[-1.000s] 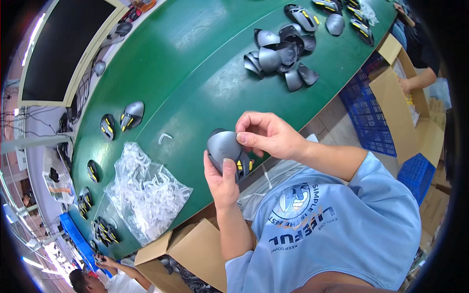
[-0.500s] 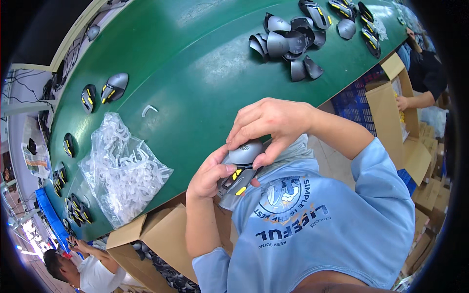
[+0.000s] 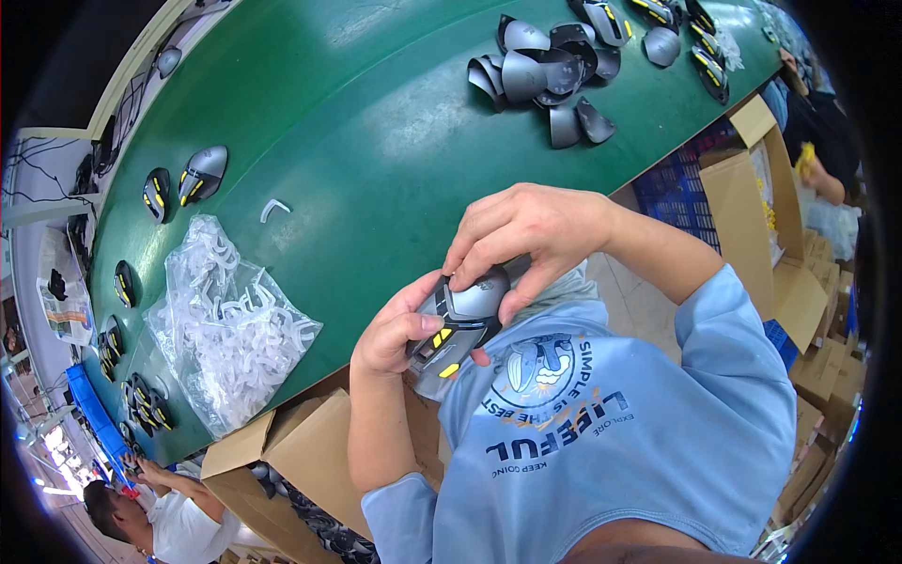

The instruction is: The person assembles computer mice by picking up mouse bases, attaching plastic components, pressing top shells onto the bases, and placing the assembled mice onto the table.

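Observation:
Held between my two hands, close to my shirt, is a grey and black computer mouse [image 3: 477, 303] with yellow side pieces. My left hand [image 3: 387, 336] grips its side, the thumb lying by the yellow parts. From above, my right hand [image 3: 531, 235] closes its fingertips and thumb on the rounded grey shell. The mouse's underside is hidden. Left of my hands, a clear plastic bag [image 3: 235, 343] full of small white curved strips lies on the table. One loose white strip [image 3: 274, 209] rests beyond it.
Grey mouse shells [image 3: 523, 77] are heaped on the green table [image 3: 376, 179]. Mice [image 3: 203, 176] lie at the left, others [image 3: 601, 21] at the far right. An open carton [image 3: 319, 451] stands below the table edge, another [image 3: 747, 202] at right. Co-workers sit at the left [image 3: 188, 526] and right [image 3: 817, 132].
The mouse has turned slightly in my hands, showing more of its grey top and front. The co-worker's hand at right has moved and now holds something yellow.

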Action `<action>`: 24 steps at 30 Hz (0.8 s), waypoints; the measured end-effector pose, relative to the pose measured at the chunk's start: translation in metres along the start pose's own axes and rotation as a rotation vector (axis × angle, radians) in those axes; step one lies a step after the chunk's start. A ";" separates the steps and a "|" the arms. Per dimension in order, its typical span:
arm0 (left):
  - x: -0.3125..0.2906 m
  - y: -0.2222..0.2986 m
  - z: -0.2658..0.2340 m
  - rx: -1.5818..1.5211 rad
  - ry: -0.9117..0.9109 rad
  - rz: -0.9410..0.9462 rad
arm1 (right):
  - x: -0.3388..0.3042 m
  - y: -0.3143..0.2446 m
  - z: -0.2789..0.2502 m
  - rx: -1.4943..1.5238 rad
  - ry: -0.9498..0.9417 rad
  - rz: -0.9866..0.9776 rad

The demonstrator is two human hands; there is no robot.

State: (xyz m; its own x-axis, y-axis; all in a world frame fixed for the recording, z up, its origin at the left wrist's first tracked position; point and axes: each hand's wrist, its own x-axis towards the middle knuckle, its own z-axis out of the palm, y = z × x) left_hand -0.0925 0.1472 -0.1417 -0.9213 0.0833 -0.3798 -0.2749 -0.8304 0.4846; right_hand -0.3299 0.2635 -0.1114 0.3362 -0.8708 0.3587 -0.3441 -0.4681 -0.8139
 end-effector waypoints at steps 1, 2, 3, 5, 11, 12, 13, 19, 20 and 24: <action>0.000 0.000 -0.001 0.001 0.000 -0.003 | -0.001 0.000 0.001 0.000 0.003 0.001; 0.000 0.000 -0.001 -0.009 -0.024 -0.019 | -0.002 0.001 0.003 0.019 0.006 0.007; 0.001 0.001 -0.002 -0.018 -0.049 -0.033 | -0.002 0.002 0.004 0.037 0.008 0.013; 0.001 0.000 -0.001 0.069 -0.016 -0.038 | -0.005 0.004 0.006 0.062 0.022 -0.005; -0.002 0.014 0.011 0.140 0.009 -0.073 | -0.013 -0.001 0.011 -0.053 0.101 -0.099; -0.002 0.016 0.012 0.182 0.007 -0.097 | -0.012 -0.004 0.007 -0.082 0.086 -0.102; -0.002 0.018 0.013 0.224 0.005 -0.121 | -0.011 -0.006 0.005 -0.112 0.071 -0.104; -0.001 0.023 0.009 0.282 -0.010 -0.205 | -0.008 0.003 0.009 -0.083 0.062 -0.148; -0.002 0.020 0.009 0.281 -0.009 -0.205 | -0.007 0.001 0.009 -0.081 0.062 -0.148; 0.000 0.011 0.005 0.188 0.051 -0.076 | -0.016 0.005 0.014 -0.160 0.115 -0.142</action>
State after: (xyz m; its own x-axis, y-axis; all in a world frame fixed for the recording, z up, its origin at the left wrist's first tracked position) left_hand -0.0969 0.1405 -0.1322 -0.8821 0.1105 -0.4579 -0.3943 -0.7049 0.5896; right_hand -0.3248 0.2772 -0.1272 0.2927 -0.8015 0.5215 -0.4381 -0.5972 -0.6719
